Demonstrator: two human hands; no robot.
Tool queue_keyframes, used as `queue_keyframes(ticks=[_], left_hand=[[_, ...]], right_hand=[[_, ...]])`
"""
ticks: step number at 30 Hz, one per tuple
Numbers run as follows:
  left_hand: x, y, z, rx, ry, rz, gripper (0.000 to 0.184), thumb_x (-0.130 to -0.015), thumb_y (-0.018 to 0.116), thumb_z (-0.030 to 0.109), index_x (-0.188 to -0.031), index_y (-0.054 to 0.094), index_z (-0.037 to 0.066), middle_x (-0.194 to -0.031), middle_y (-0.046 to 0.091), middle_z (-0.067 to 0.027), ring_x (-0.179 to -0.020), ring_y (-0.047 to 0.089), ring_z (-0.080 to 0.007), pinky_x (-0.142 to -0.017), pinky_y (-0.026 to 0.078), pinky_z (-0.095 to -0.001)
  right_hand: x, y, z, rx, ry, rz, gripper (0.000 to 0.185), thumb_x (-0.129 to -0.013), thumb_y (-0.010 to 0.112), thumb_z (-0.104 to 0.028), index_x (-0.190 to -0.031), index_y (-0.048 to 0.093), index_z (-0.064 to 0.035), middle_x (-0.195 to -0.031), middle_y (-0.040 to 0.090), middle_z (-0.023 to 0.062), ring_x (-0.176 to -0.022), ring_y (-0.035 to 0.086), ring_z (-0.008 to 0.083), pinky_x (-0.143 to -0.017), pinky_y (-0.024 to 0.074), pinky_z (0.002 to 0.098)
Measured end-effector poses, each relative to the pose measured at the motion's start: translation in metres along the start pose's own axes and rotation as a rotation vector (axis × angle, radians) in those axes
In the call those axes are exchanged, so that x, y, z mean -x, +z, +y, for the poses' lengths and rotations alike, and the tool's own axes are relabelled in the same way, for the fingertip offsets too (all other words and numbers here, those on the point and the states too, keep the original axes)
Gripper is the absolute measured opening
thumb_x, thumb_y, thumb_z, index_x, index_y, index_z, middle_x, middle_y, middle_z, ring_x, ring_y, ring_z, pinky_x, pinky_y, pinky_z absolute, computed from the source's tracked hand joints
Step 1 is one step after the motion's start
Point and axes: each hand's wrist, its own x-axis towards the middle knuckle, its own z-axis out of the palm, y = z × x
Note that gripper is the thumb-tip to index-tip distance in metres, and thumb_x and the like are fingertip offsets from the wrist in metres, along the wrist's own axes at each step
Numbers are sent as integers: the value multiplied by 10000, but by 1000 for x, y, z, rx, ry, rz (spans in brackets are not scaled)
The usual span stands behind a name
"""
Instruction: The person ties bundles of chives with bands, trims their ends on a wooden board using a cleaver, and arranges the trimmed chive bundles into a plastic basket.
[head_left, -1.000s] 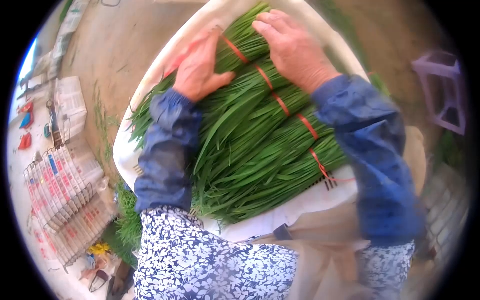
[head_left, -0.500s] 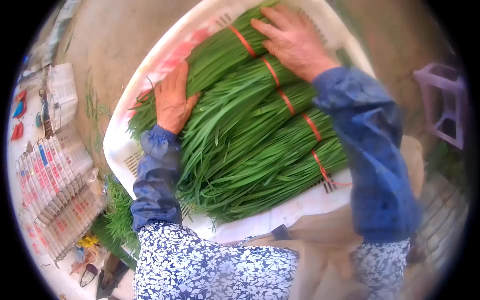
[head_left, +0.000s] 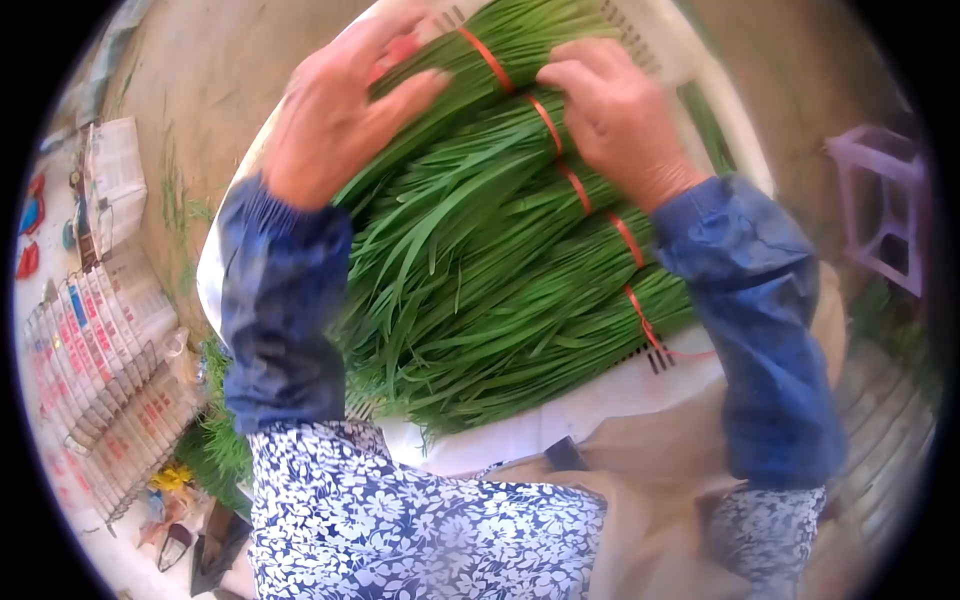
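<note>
Bundles of long green leafy stalks, tied with red bands, lie side by side in a white basket. My left hand is raised over the upper left of the top bundle, thumb and fingers apart, holding nothing. At the right end of the bundles is my right hand, its fingers curled together beside the banded part of the top bundles; whatever may be between the fingertips is hidden.
A purple plastic stool stands at the right. Wire racks with printed sheets are at the left. More loose greens lie below the basket's left side, near a yellow item.
My left hand has lifted off the leaves and moved up, toward the basket's top left edge. My right hand has moved slightly down and right, its fingers now curled.
</note>
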Motion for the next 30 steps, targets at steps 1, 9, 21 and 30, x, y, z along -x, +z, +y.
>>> queue_keyframes(ticks=[1, 9, 21, 30], left_hand=[[-12, 4, 7, -4, 0, -9, 761, -748, 764, 280, -1405, 451, 60, -1244, 594, -192, -1002, 628, -370, -880, 504, -445], [-17, 40, -14, -335, 236, -118, 674, -773, 730, 266, -1328, 484, -26, -1318, 501, -223, -1228, 482, -380, -1026, 410, -429], [-26, 51, -12, -638, -2, -220, 816, -717, 758, 371, -1393, 453, 30, -1207, 605, -210, -1051, 615, -367, -884, 500, -432], [-59, 103, -31, -514, 151, 96, 1019, -661, 800, 444, -1444, 316, 5, -1188, 521, -283, -1072, 574, -466, -887, 494, -491]], right_hand=[[5, 5, -6, 36, -5, 22, 269, -749, 631, -62, -1018, 639, -58, -1047, 603, 88, -1005, 564, 291, -863, 488, 400], [43, 26, -10, 230, -37, 6, 333, -722, 617, -56, -1054, 637, -30, -1115, 591, 95, -1078, 560, 277, -942, 458, 388], [47, 29, -15, 274, -18, -84, 509, -689, 587, -44, -1197, 583, -16, -1195, 553, 113, -1093, 515, 286, -985, 404, 406], [51, 31, -22, 285, 71, -43, 498, -697, 596, -45, -1194, 587, -25, -1230, 539, 102, -1154, 493, 282, -1043, 382, 396]])
